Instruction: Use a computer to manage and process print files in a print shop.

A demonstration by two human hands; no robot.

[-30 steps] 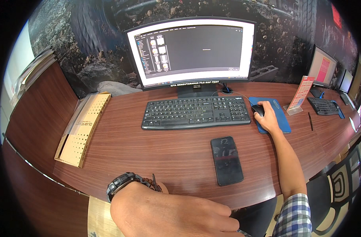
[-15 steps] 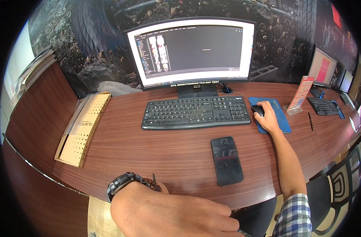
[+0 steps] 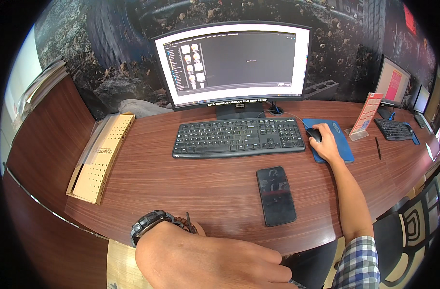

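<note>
My right hand (image 3: pixel 326 143) is closed over a black computer mouse (image 3: pixel 316 134) on a blue mouse pad (image 3: pixel 342 144). Left of it lies a black keyboard (image 3: pixel 239 137), which neither hand touches. Behind the keyboard a monitor (image 3: pixel 232 65) shows a dark file window with a column of small thumbnails. My left hand (image 3: pixel 215 257) rests across the near edge of the desk, back upward, with a black watch (image 3: pixel 150 224) and a beaded bracelet at the wrist. Its fingers bend down out of sight, so whatever they hold, if anything, is hidden. A black phone (image 3: pixel 277 196) lies between both arms.
On the left a flat perforated cardboard box (image 3: pixel 102 159) lies along the wooden partition (image 3: pixel 49 130). Right of the mouse pad stand a red-and-white sign in a clear holder (image 3: pixel 367 116), a black pen (image 3: pixel 378 148) and a second keyboard (image 3: pixel 394 129). Chairs (image 3: pixel 407 241) are at lower right.
The thumbnails in the monitor's file window have scrolled to different icons. Both hands, the mouse and the phone look unmoved.
</note>
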